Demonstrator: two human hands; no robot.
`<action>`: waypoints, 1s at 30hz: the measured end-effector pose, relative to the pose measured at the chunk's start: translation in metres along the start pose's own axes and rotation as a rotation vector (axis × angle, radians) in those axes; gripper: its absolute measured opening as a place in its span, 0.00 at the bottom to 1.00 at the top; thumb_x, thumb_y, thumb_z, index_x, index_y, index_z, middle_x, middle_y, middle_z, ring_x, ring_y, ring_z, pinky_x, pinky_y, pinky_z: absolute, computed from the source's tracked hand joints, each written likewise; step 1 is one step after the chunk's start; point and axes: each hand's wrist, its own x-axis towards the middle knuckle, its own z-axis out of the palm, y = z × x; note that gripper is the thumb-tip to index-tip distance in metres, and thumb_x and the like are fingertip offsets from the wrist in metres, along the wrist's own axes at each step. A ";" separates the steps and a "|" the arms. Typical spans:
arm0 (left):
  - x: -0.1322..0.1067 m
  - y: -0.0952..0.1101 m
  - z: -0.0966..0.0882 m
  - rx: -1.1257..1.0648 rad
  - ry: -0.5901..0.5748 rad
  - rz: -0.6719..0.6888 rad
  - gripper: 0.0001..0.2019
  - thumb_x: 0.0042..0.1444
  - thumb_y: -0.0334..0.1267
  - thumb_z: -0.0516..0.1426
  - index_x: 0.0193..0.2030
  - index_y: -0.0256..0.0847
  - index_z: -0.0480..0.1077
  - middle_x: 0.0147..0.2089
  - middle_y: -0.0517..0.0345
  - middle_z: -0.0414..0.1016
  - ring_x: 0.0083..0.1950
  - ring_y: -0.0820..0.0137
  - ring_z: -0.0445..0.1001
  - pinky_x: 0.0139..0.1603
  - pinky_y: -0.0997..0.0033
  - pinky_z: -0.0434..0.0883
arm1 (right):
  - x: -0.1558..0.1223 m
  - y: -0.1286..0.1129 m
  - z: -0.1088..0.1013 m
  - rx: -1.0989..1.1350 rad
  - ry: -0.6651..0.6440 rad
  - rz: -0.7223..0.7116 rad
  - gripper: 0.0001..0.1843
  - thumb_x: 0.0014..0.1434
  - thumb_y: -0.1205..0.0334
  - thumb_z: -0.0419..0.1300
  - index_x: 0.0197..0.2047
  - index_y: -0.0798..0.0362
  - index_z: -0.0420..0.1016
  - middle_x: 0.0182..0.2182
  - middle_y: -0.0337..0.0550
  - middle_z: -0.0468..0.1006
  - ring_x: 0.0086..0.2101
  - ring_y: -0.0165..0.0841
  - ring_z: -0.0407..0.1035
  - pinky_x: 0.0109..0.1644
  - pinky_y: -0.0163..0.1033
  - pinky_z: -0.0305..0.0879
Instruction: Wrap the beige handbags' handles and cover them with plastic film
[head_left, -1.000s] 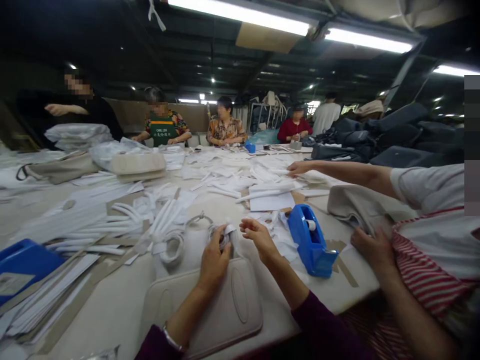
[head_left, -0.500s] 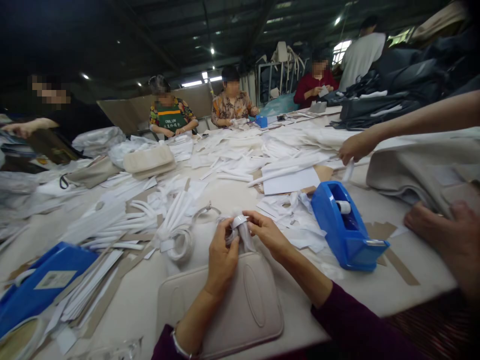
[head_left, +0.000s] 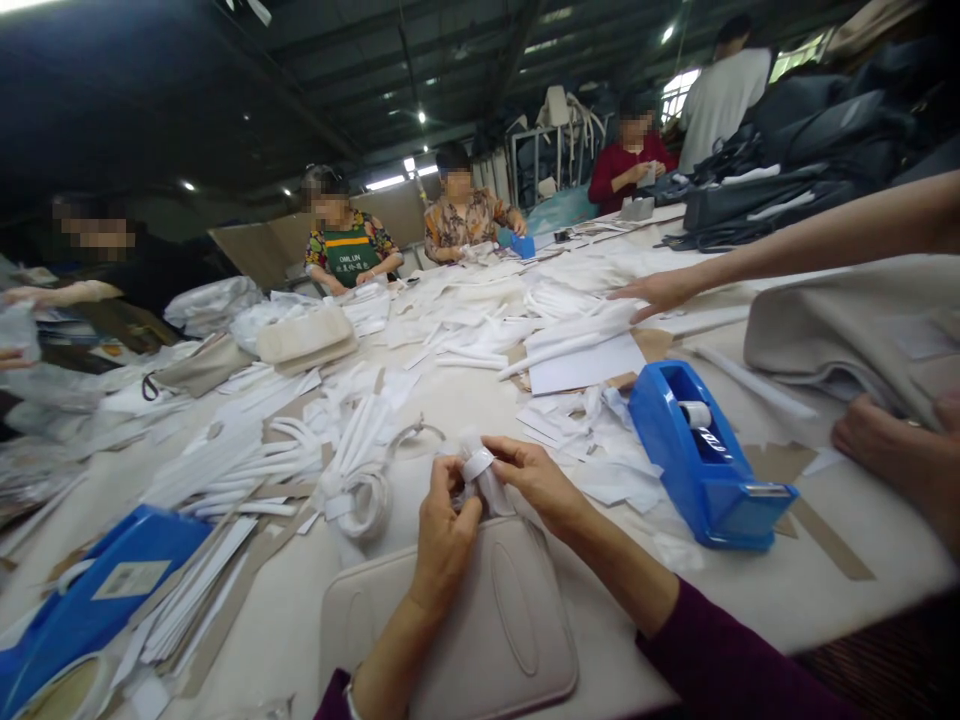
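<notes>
A pale pinkish-beige bag [head_left: 480, 620] lies flat on the table below my forearms, with an oval stitched outline on its face. At its far edge, both hands grip a bundle wrapped in white [head_left: 492, 492], with a narrow white band [head_left: 478, 461] around it. What the wrapping covers is hidden. My left hand [head_left: 448, 520] pinches the bundle's left side between fingers and thumb. From the right, my right hand [head_left: 534, 478] presses the band with its fingertips. Just left of them lies a coiled, banded pale strap [head_left: 365, 503].
A blue tape dispenser [head_left: 697, 450] stands to the right; another blue dispenser [head_left: 112, 580] is at lower left. White paper strips [head_left: 195, 590] and foam rods [head_left: 262, 470] cover much of the table. At right, a co-worker's hand [head_left: 660, 290] reaches across beside a grey-beige bag [head_left: 832, 330].
The co-worker's arm at right has reached farther over the table, and a white rod now lies near the dispenser. My hands keep their hold on the bundle; the view has shifted slightly.
</notes>
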 end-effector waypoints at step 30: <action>0.002 0.000 0.003 -0.286 0.031 -0.054 0.22 0.60 0.41 0.56 0.58 0.41 0.55 0.57 0.44 0.70 0.58 0.60 0.72 0.54 0.60 0.72 | 0.003 0.015 0.009 -0.149 0.032 -0.165 0.10 0.50 0.65 0.61 0.37 0.50 0.67 0.30 0.35 0.71 0.32 0.31 0.65 0.40 0.36 0.61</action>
